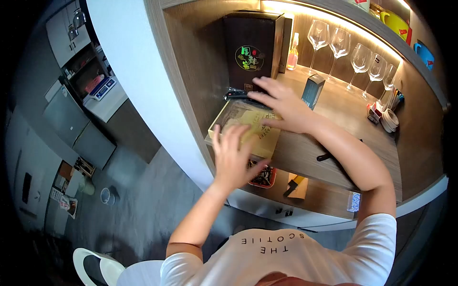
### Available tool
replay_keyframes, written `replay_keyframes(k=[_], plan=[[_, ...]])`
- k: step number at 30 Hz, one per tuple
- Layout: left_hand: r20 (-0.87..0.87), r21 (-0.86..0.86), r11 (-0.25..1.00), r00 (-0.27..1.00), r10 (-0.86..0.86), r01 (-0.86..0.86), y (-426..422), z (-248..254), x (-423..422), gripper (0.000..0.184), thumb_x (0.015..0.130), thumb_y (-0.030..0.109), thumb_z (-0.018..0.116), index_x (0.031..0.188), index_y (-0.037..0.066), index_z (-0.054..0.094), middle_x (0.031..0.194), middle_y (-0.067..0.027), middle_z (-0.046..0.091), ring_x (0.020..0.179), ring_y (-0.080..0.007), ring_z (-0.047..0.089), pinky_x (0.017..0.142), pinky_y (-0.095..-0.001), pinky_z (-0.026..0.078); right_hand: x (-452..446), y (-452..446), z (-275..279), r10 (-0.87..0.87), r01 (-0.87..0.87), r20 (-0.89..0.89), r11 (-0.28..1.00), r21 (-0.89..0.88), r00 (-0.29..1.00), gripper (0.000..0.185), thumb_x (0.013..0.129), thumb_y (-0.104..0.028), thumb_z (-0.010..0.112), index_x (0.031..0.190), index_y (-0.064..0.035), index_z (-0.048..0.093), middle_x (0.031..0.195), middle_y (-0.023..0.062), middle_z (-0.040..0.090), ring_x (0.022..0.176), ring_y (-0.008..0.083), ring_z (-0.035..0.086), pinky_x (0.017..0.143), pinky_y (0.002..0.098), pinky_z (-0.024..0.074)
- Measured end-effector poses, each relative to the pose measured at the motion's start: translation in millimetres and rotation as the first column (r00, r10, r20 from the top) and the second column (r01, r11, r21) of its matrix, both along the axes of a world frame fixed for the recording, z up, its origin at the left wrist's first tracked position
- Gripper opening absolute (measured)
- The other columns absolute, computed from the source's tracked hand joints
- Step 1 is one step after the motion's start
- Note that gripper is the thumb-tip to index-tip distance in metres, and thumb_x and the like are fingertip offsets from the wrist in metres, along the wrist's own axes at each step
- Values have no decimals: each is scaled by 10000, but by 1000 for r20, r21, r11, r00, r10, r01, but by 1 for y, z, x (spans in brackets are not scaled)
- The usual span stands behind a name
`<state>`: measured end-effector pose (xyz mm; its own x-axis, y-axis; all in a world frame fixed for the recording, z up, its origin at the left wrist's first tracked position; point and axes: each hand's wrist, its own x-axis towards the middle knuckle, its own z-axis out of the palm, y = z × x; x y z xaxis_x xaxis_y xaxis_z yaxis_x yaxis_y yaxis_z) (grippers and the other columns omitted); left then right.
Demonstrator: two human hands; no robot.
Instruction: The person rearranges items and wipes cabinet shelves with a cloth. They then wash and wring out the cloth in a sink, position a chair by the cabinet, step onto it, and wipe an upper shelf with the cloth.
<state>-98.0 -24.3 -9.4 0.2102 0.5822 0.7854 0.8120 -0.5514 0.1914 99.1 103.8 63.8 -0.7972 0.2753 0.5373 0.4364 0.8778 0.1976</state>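
At the near left of a lit wooden shelf [343, 107], a yellow box [269, 143] printed with dark lettering is reached over by two bare hands. The left hand [231, 155] is held open above its near left part, fingers spread; the right hand [286, 105] is held open over its far right corner, fingers stretched toward a black object [238, 95] at the box's far side. Nothing is seen gripped by either, and whether the box is touched cannot be told.

The box is set close to the shelf's near edge; were it pushed toward the near side by an uneven press, it could be tipped off and dropped toward the red basket [264, 177] on the lower level. The black object could be knocked by the right fingertips, its place being tight between the yellow box and a tall dark box [245, 52]. A small upright box [312, 90], stood just beyond the right wrist, could be toppled by a wide sweep, and a black cord [326, 156] beside the right forearm could be snagged. Less risk is judged for the stemmed glasses [318, 35], lined up at the far right, apart from both hands.
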Motion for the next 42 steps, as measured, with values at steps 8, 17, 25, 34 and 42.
replay_keyframes(k=[8, 17, 25, 34, 42], plan=[[15, 47, 993, 993, -114, 113, 25, -6, 32, 387, 762, 227, 724, 1119, 93, 658, 1193, -98, 569, 1128, -319, 510, 984, -493, 354, 9, -40, -13, -440, 299, -165, 797, -525, 883, 657, 898, -269, 686, 1443, -69, 377, 1297, 252, 474, 1161, 424, 542, 987, 411, 463], [-21, 29, 998, 999, -46, 46, 25, -2, 28, 396, 741, 224, 755, 1104, 95, 662, 1183, -86, 593, 1097, -302, 533, 957, -459, 361, -3, -20, -2, -297, 305, -227, 952, -2, 927, 584, 825, -291, 746, 1315, -81, 506, 1264, 221, 527, 1092, 397, 579, 915, 435, 496], [166, -97, 995, 986, 3, 14, 35, 31, 9, 410, 786, 238, 758, 1131, 51, 636, 1250, -131, 544, 1108, -321, 531, 941, -441, 417, 94, 18, 10, -654, 410, -335, 715, -567, 678, 815, 800, -373, 781, 1450, -90, 378, 1383, 200, 522, 1221, 326, 553, 1000, 422, 457], [-22, -64, 998, 1000, -12, 11, 105, 42, -24, 325, 813, -41, 621, 1133, 7, 649, 1105, -161, 660, 1092, -369, 575, 961, -427, 459, 46, 78, 3, -456, 130, -273, 675, -726, 847, 879, 789, -381, 787, 1466, -74, 319, 1340, 195, 537, 1183, 295, 575, 1007, 386, 464], [-51, -117, 984, 989, -139, 133, 89, 51, -19, 312, 780, 36, 708, 1089, 17, 669, 1104, -151, 658, 1050, -365, 594, 923, -421, 482, 31, 82, -2, -405, 65, -264, 639, -766, 876, 1010, 722, -389, 819, 1460, 43, 282, 1198, 233, 586, 1130, 306, 588, 958, 340, 479]])
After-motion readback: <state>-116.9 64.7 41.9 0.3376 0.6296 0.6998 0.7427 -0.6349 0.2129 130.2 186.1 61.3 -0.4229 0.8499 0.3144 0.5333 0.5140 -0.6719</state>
